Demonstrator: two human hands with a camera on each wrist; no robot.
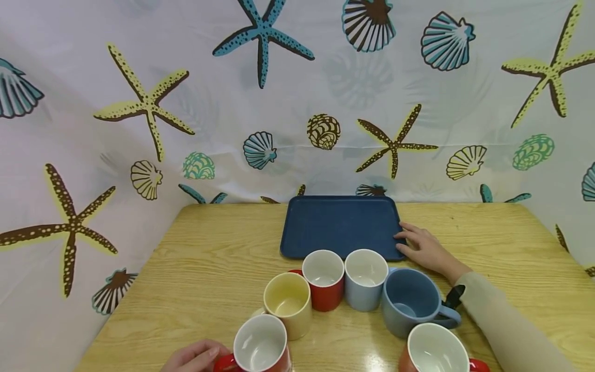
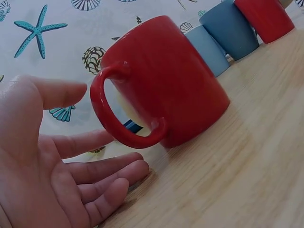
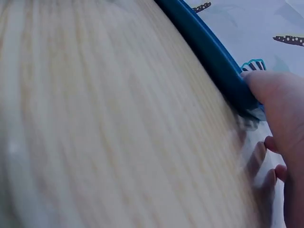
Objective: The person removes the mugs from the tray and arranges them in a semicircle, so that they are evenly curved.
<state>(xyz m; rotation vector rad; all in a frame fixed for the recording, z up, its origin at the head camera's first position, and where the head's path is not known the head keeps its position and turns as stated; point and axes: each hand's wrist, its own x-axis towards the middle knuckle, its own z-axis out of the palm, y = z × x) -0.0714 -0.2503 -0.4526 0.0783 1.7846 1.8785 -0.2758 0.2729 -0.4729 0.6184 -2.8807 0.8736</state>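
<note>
Beside the handle of the nearest left red mug [image 1: 261, 343], my left hand [image 1: 197, 356] has its fingers spread; the left wrist view shows the hand [image 2: 61, 152] next to the red handle [image 2: 105, 114] without gripping it. My right hand [image 1: 425, 250] reaches to the right edge of a dark blue tray [image 1: 341, 227], fingertips on its rim. In the right wrist view the thumb [image 3: 266, 85] touches the tray rim [image 3: 209, 52]. Mugs stand in an arc: yellow [image 1: 288, 305], red [image 1: 324, 281], light blue [image 1: 366, 281], blue [image 1: 411, 305] and another red [image 1: 437, 351].
The wooden table [image 1: 223, 237] ends at a hanging cloth [image 1: 297, 103] printed with starfish and shells, at the back and both sides. The tray lies near the back edge, just behind the red and light blue mugs. The right forearm [image 1: 506, 320] passes beside the right-hand mugs.
</note>
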